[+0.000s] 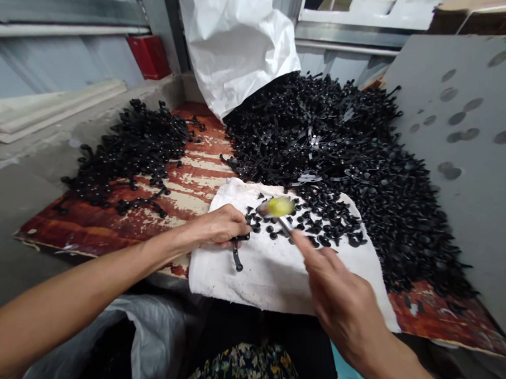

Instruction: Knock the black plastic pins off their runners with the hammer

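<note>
On the white cloth (249, 279), my left hand (226, 224) is closed on a thin black strap-like part (236, 254), whose round-ended tail sticks out below the fingers. My right hand (333, 282) grips the handle of a small mallet (280, 207). The mallet's yellowish head is blurred and hangs just right of my left hand, over the cloth. Small black round-headed pieces (318, 226) lie scattered on the cloth beneath and beyond the mallet. How the strap sits within my left fingers is hidden.
A big heap of black parts (322, 136) covers the back and right of the red-brown board (195, 170). Another pile of joined black strips (141, 145) lies left. A white sack (242, 49) hangs behind; a grey panel (467, 165) leans right. A plastic bag (154, 330) sits below.
</note>
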Demonstrator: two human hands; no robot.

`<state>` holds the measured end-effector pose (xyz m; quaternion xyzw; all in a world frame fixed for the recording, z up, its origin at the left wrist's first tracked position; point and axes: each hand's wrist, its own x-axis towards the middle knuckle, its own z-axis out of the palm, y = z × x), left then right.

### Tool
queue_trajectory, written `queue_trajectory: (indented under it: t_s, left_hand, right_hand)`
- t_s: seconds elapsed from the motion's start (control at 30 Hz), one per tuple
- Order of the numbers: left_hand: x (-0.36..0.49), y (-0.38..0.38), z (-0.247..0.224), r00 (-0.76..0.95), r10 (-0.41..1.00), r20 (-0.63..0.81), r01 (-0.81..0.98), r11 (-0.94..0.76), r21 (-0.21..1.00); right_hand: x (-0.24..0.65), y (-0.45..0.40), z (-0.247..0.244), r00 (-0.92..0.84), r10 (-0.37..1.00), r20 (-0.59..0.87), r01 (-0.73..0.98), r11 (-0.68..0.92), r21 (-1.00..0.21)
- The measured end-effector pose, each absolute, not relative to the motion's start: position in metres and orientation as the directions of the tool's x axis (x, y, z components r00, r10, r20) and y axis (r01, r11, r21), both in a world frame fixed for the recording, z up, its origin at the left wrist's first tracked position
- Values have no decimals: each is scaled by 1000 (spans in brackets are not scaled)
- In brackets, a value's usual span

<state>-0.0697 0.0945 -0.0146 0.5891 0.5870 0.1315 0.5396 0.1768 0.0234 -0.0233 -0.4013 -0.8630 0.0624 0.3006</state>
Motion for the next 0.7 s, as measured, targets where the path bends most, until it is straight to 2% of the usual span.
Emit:
queue_trajectory:
  t_s: [0.07,0.2,0.33,0.47,0.57,0.63,0.7]
  left_hand:
    - [-70,94,-18,264,833,-486,550,284,785]
    - [-72,95,-22,293,825,-482,553,265,790]
    - [-73,94,-16,257,831,-494,607,259,751]
    - [-66,80,-4,359,817,-450,625,147,766]
    - [-52,64,2,543,726,-422,565,56,823]
    - [-42,55,5,647,667,-370,532,-47,845]
    - [-34,48,8,676,669,-309,541,-166,825]
  right_hand:
    - [177,23,-24,-538,734,415,671,671,-316]
    - [177,21,-29,-450,751,483,638,649,-414]
    - [175,21,-28,-487,798,354,667,602,-440]
    - [168,26,-16,-274,896,349,548,444,-709]
    - [161,32,-10,-229,958,169,417,254,-873]
    - [157,35,-12,-269,963,34,328,124,-936]
    - [153,35,-14,-299,951,-75,245,0,-970]
